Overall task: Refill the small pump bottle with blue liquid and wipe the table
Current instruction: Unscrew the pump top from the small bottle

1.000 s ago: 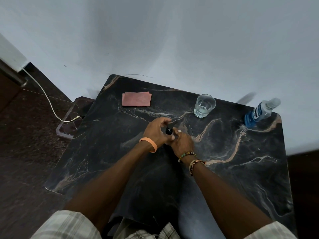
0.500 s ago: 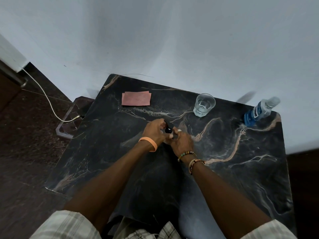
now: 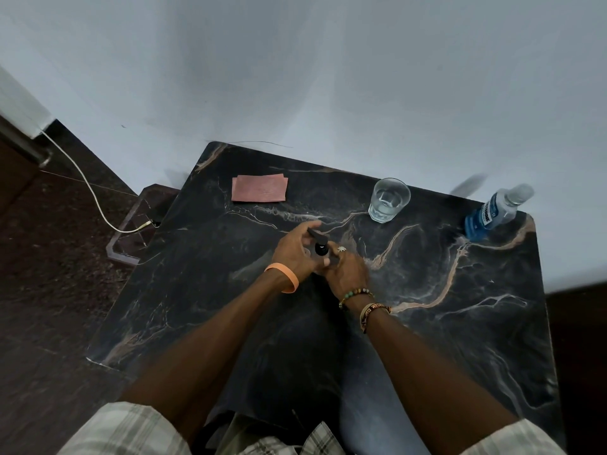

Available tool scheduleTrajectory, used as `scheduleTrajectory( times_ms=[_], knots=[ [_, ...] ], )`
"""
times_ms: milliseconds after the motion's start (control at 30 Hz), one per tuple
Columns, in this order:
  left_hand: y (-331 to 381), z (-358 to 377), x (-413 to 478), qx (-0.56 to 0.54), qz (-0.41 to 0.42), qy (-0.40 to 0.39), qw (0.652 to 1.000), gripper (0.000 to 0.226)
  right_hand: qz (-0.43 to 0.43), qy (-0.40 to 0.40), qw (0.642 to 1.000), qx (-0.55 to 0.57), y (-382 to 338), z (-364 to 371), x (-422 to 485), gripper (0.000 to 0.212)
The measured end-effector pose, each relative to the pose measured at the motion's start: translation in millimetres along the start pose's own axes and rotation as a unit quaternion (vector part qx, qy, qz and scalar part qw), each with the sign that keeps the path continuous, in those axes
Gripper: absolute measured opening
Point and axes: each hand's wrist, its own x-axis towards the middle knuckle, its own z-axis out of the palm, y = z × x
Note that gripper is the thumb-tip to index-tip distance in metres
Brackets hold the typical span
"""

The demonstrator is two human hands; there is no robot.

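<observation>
Small pump bottle (image 3: pixel 321 248) upright mid-counter (image 3: pixel 427 323), black pump head between both hands, left hand (image 3: pixel 295 252) fingers curled around the nozzle, right hand (image 3: pixel 345 269) fingers clamped on the bottle body, blue liquid bottle (image 3: pixel 492 213) far right, pink cloth (image 3: pixel 259 188) far left.

Two bottles (image 3: pixel 321 249) (image 3: pixel 492 213), one glass (image 3: pixel 389 200), one cloth (image 3: pixel 259 188).

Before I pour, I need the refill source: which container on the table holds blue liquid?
The capped, labelled bottle at the table's far right corner. The glass holds clear liquid, and the black-topped pump bottle sits between the hands.
</observation>
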Motion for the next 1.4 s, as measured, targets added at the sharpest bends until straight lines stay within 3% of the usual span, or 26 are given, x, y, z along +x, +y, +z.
scheduleTrajectory(
  times_ms=[100, 300, 467, 633, 767, 933, 1067, 1267, 1400],
  knots=[
    [1.0, -0.3, 2.4, 0.064, 0.008, 0.015, 0.998, 0.042, -0.012, -0.001, 1.000, 0.010, 1.1, 0.7, 0.2, 0.041],
    [4.2, -2.2, -1.1, 0.053, 0.021, 0.018, 0.998, 0.064, -0.013, 0.002, 1.000, 0.002, 2.0, 1.8, -0.4, 0.051],
    [2.0, -1.6, 1.1, 0.073, 0.018, 0.025, 0.997, 0.042, -0.023, -0.010, 1.000, 0.010, 1.3, 1.4, 1.7, 0.038],
    [2.5, -0.9, -2.1, 0.039, 0.028, 0.010, 0.999, 0.064, -0.019, -0.005, 1.000, -0.008, 2.5, 1.5, 1.8, 0.033],
    [2.0, -0.1, 0.0, 0.066, 0.027, 0.024, 0.997, 0.039, -0.020, -0.010, 1.000, 0.006, 1.6, 2.3, 1.5, 0.030],
    [1.6, 1.2, -0.5, 0.046, 0.037, 0.018, 0.998, 0.059, -0.015, -0.006, 1.000, -0.008, 2.0, 1.1, 1.5, 0.029],
    [-0.3, 2.3, 1.4, 0.069, 0.033, 0.025, 0.997, 0.040, -0.016, 0.001, 1.000, 0.003, 1.7, 1.1, 1.1, 0.029],
    [-2.4, 0.6, 1.2, 0.051, 0.036, 0.020, 0.998, 0.061, -0.023, 0.020, 1.000, -0.003, -0.3, -1.2, -1.0, 0.040],
    [-4.6, 0.7, 1.5, 0.064, 0.029, 0.032, 0.997, 0.037, -0.017, 0.000, 1.000, 0.004, -0.2, 0.4, -1.5, 0.032]
  ],
)
